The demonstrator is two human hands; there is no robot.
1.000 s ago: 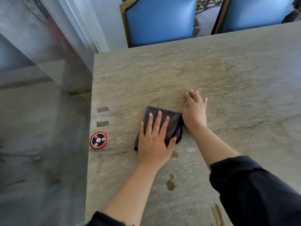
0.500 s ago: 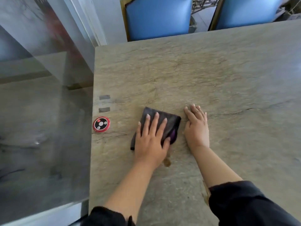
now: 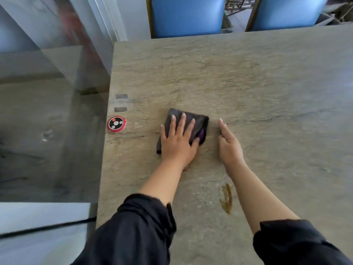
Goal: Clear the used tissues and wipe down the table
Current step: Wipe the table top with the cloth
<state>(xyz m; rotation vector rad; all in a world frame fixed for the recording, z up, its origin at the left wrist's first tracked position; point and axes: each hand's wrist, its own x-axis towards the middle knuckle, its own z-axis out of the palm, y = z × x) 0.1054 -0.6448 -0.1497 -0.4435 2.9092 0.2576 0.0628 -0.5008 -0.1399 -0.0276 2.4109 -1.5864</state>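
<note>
A folded dark grey cloth (image 3: pixel 198 123) with a purple edge lies on the beige stone table (image 3: pixel 248 83). My left hand (image 3: pixel 177 142) presses flat on it, fingers spread, covering its near half. To the right my right hand (image 3: pixel 229 146) rests on its edge on the table, fingers straight and together, a small gap away from the cloth and holding nothing. A brown smear (image 3: pixel 226 199) marks the table between my forearms. A small brown spot peeks out by my left wrist. No tissues are in view.
A round red and black call button (image 3: pixel 116 124) sits at the table's left edge, with two grey stickers (image 3: pixel 121 96) beyond it. A glass panel (image 3: pixel 47 111) borders the table's left side. Two blue chairs (image 3: pixel 187 16) (image 3: pixel 286 12) stand at the far edge.
My left hand has dragged the cloth toward me, level with the call button. My right hand has come off the cloth's edge, slid back and turned from flat onto its side.
</note>
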